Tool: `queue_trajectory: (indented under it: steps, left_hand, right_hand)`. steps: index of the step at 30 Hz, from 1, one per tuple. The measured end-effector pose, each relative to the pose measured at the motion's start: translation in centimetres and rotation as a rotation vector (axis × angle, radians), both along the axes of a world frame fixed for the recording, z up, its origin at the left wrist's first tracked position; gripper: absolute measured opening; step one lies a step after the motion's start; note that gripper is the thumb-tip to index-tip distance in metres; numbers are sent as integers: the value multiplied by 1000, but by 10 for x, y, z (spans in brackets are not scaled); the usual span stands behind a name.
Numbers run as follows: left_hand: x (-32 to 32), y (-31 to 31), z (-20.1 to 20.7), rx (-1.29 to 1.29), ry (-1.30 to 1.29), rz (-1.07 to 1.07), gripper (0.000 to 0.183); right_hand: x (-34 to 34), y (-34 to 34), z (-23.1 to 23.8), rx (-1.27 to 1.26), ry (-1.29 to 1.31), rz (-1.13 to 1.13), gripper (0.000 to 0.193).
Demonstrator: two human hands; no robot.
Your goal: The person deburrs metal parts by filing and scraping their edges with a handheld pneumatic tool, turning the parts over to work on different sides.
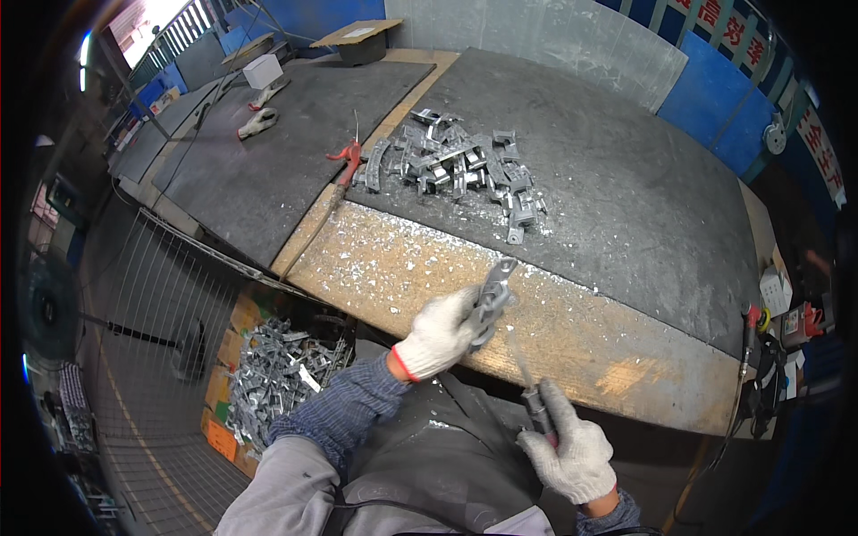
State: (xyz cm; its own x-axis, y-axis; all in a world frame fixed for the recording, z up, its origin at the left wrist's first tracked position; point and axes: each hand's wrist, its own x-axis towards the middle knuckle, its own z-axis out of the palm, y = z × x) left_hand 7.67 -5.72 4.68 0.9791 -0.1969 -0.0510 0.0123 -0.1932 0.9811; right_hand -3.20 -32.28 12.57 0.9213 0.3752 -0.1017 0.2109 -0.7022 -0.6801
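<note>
White knit gloves with red cuffs cover both of my hands. Closed around a grey cast metal part (494, 290), my left hand (441, 335) holds it tilted above the front wooden strip of the workbench (375, 263). My right hand (576, 456), lower and to the right, grips the dark handle of a thin-bladed hand tool (538, 413). The blade points up toward the metal part, apart from it; its exact kind is blurred. Beyond my hands, a pile of similar metal castings (465, 165) lies on the black mat (626, 179). Silvery chips litter the wood.
A red air blow gun (350, 161) lies left of the pile. Below the bench's left side, a container (268, 375) holds many metal castings. Farther back are loose gloves (259, 123), a white box (263, 71) and a dark tub (362, 52) topped with cardboard.
</note>
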Motion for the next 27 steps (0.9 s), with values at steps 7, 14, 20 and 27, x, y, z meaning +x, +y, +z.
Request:
queue_trajectory:
  steps: [7, 14, 20, 27]
  left_hand:
    - [-72, 1, -12, -829, 802, -76, 45]
    - [-87, 4, -37, -879, 832, -10, 53]
    - [-91, 13, -49, -927, 832, -62, 51]
    - [-81, 18, -49, -594, 722, -133, 41]
  right_hand:
    - [-3, -10, -13, -148, 80, -163, 77]
    - [-7, -2, -47, -224, 18, -35, 73]
    - [1, 1, -55, -363, -47, 38, 72]
    - [11, -5, -45, -350, 29, -53, 72]
